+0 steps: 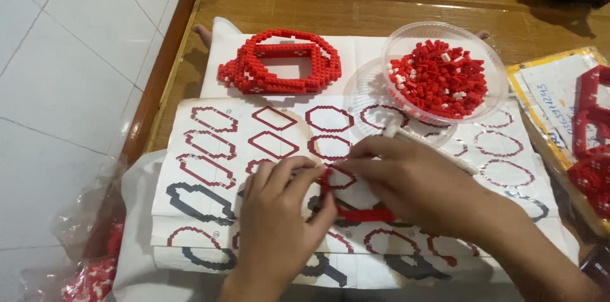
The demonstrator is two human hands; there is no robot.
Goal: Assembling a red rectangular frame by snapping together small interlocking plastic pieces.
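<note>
My left hand (274,213) and my right hand (413,184) meet over a white instruction sheet (210,149) printed with red and dark ring outlines. Between their fingertips they pinch a thin, angled strip of small red bricks (346,210); one part stands upright by the left fingers, the other lies along the sheet under the right hand. A larger ring-shaped build of red bricks with a few white ones (279,62) rests on the paper farther back.
A clear plastic bowl (489,60) full of loose red and white bricks stands at the back right, with a white tool (406,137) beside it. More red builds (591,143) lie on a yellow-edged sheet at the right. Plastic bags (89,257) sit at the lower left, by the table edge.
</note>
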